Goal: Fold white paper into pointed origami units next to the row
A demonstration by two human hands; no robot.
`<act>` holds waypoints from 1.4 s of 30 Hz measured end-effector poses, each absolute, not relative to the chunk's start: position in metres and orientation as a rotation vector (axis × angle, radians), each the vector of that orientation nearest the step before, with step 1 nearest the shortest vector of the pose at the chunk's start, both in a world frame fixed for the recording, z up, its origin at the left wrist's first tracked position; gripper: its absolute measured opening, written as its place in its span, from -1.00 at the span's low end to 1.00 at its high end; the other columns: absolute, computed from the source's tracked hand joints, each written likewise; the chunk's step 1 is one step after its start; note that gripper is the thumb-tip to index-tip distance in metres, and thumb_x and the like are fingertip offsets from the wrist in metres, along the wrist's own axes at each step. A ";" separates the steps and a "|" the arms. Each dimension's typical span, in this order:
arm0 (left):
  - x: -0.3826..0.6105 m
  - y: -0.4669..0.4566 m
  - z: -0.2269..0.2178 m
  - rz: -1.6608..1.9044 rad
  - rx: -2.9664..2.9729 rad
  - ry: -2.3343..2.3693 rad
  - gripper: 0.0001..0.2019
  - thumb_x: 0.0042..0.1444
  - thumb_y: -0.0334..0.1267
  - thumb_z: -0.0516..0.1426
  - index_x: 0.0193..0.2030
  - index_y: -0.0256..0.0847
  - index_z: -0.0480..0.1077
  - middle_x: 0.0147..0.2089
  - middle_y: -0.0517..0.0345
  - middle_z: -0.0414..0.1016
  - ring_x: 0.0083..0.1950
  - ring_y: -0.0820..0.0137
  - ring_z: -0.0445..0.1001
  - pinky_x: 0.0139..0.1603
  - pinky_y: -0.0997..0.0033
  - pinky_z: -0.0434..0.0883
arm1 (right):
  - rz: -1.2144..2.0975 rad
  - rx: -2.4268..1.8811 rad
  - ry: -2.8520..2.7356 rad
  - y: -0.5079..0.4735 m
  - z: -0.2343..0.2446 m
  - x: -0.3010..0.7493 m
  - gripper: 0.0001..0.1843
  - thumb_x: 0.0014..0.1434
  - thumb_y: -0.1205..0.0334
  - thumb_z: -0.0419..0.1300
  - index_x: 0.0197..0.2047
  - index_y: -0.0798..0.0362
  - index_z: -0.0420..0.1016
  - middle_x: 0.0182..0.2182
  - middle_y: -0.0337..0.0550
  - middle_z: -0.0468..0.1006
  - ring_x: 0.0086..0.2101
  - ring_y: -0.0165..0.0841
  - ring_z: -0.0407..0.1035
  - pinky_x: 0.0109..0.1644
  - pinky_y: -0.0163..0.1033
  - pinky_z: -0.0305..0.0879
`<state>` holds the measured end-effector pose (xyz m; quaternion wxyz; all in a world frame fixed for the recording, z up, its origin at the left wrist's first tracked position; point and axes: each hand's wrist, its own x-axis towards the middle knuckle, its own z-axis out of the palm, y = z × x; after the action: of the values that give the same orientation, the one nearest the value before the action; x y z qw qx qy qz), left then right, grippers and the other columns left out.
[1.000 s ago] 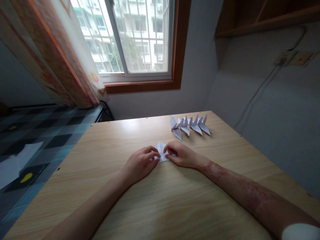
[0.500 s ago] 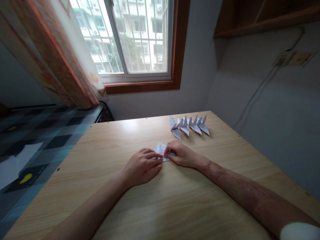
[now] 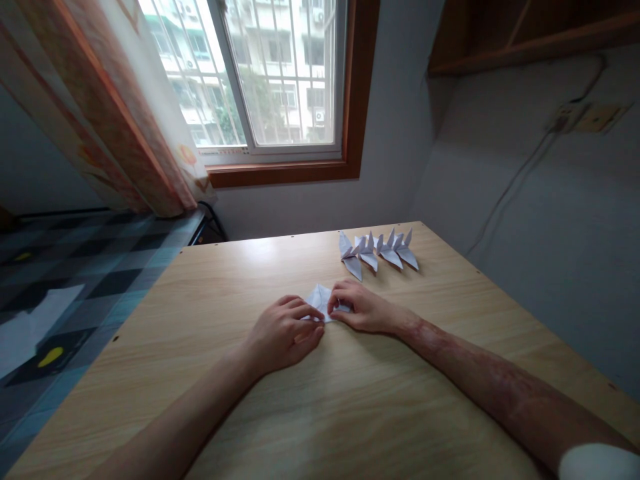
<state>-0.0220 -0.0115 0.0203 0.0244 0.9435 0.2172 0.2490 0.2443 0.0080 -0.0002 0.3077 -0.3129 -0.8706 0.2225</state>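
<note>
A small folded sheet of white paper lies on the wooden table between my two hands, its peak pointing away from me. My left hand rests over its left side, fingers stretched out and fingertips on the near edge; the thumb sits apart on the tabletop. My right hand has its thumb and forefinger pinched together at the right part of the paper. Both hands cover much of the sheet's lower corners. Beyond the right hand stands a row of several folded paper cranes, wings raised.
The wooden table fills the middle. To the left, a bed with a checked cover carries loose white paper sheets. A window and curtain are ahead; a shelf hangs at upper right.
My left fingertips have slid slightly toward me along the paper's near edge. The right hand has hardly moved, and a little more of the paper's middle shows.
</note>
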 end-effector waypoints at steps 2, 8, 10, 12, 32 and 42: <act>-0.025 -0.009 0.019 0.776 2.903 0.679 -0.78 0.44 -0.26 0.20 -0.17 0.00 0.71 -0.01 0.17 0.79 -0.10 0.29 0.73 0.10 0.13 0.58 | 0.670 -0.803 -2.332 0.010 0.002 0.249 -0.87 0.38 0.43 0.33 -0.11 0.01 0.66 -0.13 -0.15 0.61 -0.04 -0.26 0.46 0.15 -0.16 0.36; -0.037 -0.001 0.014 0.796 2.907 0.570 -0.82 0.41 -0.27 0.22 -0.11 -0.02 0.72 0.05 0.13 0.80 -0.06 0.26 0.74 0.06 0.15 0.61 | 0.909 -0.697 -2.403 0.019 0.014 0.266 -0.77 0.41 0.41 0.28 0.05 0.00 0.69 -0.03 -0.07 0.56 0.08 -0.20 0.45 0.27 -0.09 0.36; -0.039 0.000 0.015 0.799 2.917 0.534 -0.83 0.39 -0.27 0.23 -0.09 -0.03 0.71 0.06 0.11 0.80 -0.06 0.23 0.75 0.07 0.12 0.62 | 0.934 -0.685 -2.396 0.019 0.016 0.268 -0.77 0.40 0.39 0.29 0.06 -0.01 0.68 -0.01 -0.06 0.55 0.09 -0.19 0.45 0.27 -0.07 0.36; -0.040 -0.001 0.016 0.818 2.918 0.513 -0.83 0.37 -0.28 0.25 -0.07 -0.02 0.71 0.07 0.12 0.80 -0.06 0.22 0.76 0.08 0.11 0.63 | 0.922 -0.680 -2.387 0.017 0.016 0.268 -0.77 0.39 0.37 0.30 0.07 -0.02 0.68 -0.01 -0.07 0.56 0.08 -0.18 0.45 0.26 -0.07 0.37; -0.039 0.002 0.015 0.845 2.896 0.655 -0.83 0.32 -0.39 0.20 -0.11 -0.07 0.62 -0.08 0.09 0.71 -0.16 0.30 0.62 -0.06 0.23 0.53 | 0.118 -0.807 -2.325 0.002 -0.002 0.247 -0.82 0.39 0.17 0.36 0.02 0.01 0.59 0.08 0.03 0.57 0.05 -0.07 0.42 0.26 0.09 0.38; -0.039 0.006 0.011 0.855 2.933 0.869 -0.83 0.42 -0.15 0.27 -0.21 -0.08 0.62 -0.20 0.10 0.68 -0.21 0.29 0.58 -0.09 0.19 0.48 | 0.038 -0.801 -2.238 0.007 -0.007 0.245 -0.84 0.35 0.20 0.35 -0.29 -0.02 0.52 -0.22 -0.07 0.59 -0.13 -0.15 0.42 0.05 0.01 0.40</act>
<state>-0.0391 0.0057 0.0108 -0.0171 0.9233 0.2735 0.2691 0.2453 0.0067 -0.0067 0.3728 -0.3128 -0.8735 0.0150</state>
